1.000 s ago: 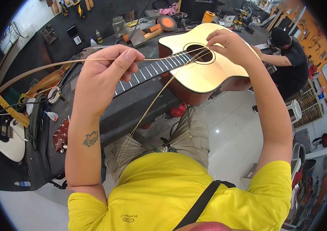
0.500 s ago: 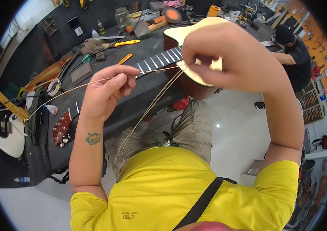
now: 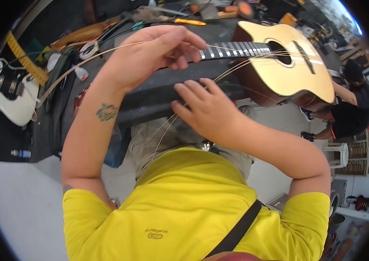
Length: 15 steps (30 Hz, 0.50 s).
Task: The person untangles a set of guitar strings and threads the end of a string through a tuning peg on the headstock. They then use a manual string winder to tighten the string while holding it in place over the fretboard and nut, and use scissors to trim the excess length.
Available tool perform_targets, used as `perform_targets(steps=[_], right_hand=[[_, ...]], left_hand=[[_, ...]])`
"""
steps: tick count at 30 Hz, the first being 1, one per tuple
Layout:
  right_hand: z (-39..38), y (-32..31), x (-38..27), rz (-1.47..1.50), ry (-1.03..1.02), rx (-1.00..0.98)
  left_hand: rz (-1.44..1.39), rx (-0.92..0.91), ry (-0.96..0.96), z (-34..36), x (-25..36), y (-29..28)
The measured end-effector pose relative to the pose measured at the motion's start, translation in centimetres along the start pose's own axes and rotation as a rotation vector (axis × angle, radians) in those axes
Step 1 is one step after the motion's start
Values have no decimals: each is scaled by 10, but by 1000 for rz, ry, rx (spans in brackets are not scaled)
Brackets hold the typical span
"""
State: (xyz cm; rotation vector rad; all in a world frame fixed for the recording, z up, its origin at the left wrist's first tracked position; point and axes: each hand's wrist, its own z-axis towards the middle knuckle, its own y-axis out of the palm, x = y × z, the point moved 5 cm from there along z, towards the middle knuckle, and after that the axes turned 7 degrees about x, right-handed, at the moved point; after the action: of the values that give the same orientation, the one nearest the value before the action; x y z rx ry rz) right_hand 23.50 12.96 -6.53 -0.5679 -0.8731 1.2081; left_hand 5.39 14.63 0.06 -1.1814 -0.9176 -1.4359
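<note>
An acoustic guitar [image 3: 299, 71] with a pale top and dark reddish sides lies on the bench, its fretted neck [image 3: 232, 48] running left behind my left hand. My left hand [image 3: 162, 48] is closed, thumb and fingers curled on a golden guitar string [image 3: 223, 47] stretched from the soundhole side. Past that hand, the string curves down to the left. Below it, my right hand [image 3: 208, 106] is open, palm down, fingers a little spread over several loose strings [image 3: 241, 65]. These pass by the fingers and hang toward my lap. Any contact under the palm is hidden.
A white electric guitar [image 3: 10, 95] and a yellow measuring tape [image 3: 26, 58] are at the left. A yellow-handled tool [image 3: 189, 21] lies at the bench's back, a glue bottle [image 3: 81, 73] farther left. Another person [image 3: 352, 102] in black works at the right.
My right hand has come down from the guitar body to the loose strings, its fingers now stretched out. The view has shifted, baring the soundhole and bridge. My left hand still holds the string.
</note>
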Motion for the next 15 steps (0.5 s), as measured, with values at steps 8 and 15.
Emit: perform_targets(steps=[8,15], right_hand=[[-12,-3,17,30,104,-124],[-88,-111,98,27,1053,-24]], left_hand=[[-84,2,145,-3,31,-1],[-194,-16,67,25,4,32]])
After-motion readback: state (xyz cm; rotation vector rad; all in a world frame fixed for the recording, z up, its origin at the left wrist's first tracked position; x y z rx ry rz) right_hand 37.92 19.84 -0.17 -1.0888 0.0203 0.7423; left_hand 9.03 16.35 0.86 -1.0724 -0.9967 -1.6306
